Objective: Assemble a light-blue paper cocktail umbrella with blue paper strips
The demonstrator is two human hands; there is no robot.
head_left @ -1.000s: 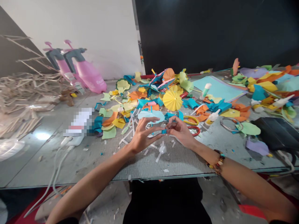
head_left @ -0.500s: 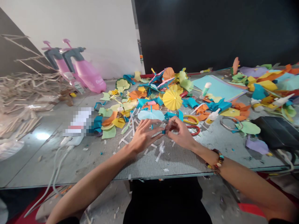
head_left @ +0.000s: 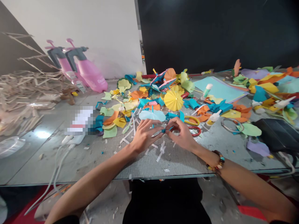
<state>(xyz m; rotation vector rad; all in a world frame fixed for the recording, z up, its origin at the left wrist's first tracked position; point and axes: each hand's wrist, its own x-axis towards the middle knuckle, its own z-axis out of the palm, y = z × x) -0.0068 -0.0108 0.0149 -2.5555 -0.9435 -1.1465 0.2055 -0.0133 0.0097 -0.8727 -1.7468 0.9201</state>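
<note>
Both hands are meeting over the near edge of the grey table [head_left: 46,161]. The left hand [head_left: 144,135] and the right hand [head_left: 181,133] are each pinching one end of a small teal paper piece [head_left: 164,130] between thumb and fingertips, and the left hand's free fingers are curling loosely above it. The paper piece is sitting just above the tabletop, between the two hands. A beaded bracelet [head_left: 218,160] is circling the right wrist.

White paper strips [head_left: 161,149] are lying at six o'clock from the pinch, just beside the hands. A light blue paper umbrella [head_left: 151,115] is resting at eleven o'clock, near the left fingertips, and a yellow pleated paper disc [head_left: 173,100] is lying farther off at twelve. Scissors [head_left: 192,124] with yellow and red handles are lying at two o'clock, just beside the right hand. Two pink spray bottles [head_left: 88,71] are leaning at ten o'clock, well apart.
</note>
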